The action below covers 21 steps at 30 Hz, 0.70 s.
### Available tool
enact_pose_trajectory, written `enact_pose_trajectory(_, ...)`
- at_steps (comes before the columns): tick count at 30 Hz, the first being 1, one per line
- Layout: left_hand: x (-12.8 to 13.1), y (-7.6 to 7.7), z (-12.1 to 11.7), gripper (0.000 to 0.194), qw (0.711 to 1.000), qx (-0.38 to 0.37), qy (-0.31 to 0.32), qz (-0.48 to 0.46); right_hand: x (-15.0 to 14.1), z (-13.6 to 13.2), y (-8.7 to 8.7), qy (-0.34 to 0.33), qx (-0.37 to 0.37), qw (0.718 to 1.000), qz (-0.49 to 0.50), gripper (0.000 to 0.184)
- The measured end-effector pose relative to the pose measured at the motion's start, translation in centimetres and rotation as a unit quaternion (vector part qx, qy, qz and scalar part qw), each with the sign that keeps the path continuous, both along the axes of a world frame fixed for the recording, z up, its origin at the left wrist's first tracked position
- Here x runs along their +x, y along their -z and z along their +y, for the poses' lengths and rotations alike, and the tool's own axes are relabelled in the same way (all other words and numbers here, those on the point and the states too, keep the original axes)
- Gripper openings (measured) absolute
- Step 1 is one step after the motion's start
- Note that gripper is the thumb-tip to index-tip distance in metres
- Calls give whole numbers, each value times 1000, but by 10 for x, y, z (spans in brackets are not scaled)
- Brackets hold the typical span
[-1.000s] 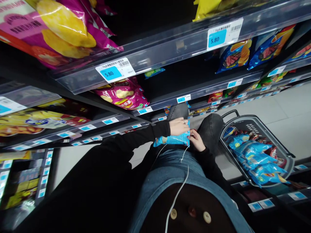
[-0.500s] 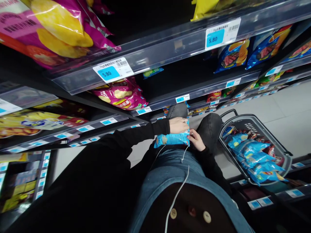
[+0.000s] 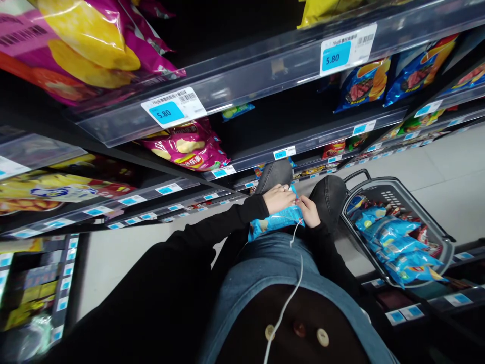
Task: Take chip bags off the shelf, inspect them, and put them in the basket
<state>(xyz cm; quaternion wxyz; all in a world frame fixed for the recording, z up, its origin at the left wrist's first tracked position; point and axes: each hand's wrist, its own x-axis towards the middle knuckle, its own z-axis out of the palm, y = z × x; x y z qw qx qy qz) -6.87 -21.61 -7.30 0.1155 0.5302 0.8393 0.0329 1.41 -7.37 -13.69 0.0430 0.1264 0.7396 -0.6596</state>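
Note:
A light blue bag of chips (image 3: 276, 221) lies across my lap, at the top of my blue denim clothing. Over its far side rests my left hand (image 3: 279, 198), its fingers bent against the bag. My right hand (image 3: 307, 210) pinches the bag's right end between thumb and fingers. Both hands are close together, and part of the bag is hidden beneath them. A white cord (image 3: 291, 288) hangs down my front and reaches the bag's near edge.
To my right on the floor stands a grey basket (image 3: 450, 253) holding several blue bags (image 3: 397, 230) and some red ones. Ahead, shelves carry a magenta chip bag (image 3: 189, 146), blue chip bags (image 3: 366, 83) and price labels (image 3: 174, 107). My knees (image 3: 329, 197) are near the lower shelf.
My left hand has slid slightly right along the bag, and my right hand has moved up closer to it. The bag has shifted a little right and tilted.

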Motion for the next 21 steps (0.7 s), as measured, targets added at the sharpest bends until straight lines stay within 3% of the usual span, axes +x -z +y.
enact_pose_trajectory(6,34,-19,-24,19,992,-26,-105,60,-2,-2,8,-20,-30,999,27,29)
enact_pose_trajectory(9,43,-14,-31,23,989,-28,-134,57,-3,-4,8,-36,-30,997,62,29)
enact_pose_trajectory(12,37,-1,-33,24,986,-19,-167,-2,-2,-3,9,-34,-11,994,103,27)
enact_pose_trajectory(16,22,6,-37,26,982,-12,-165,-91,2,-1,12,-20,-15,997,74,25)
enact_pose_trajectory(21,37,-8,-51,22,991,11,-130,42,5,0,17,21,-13,999,38,31)
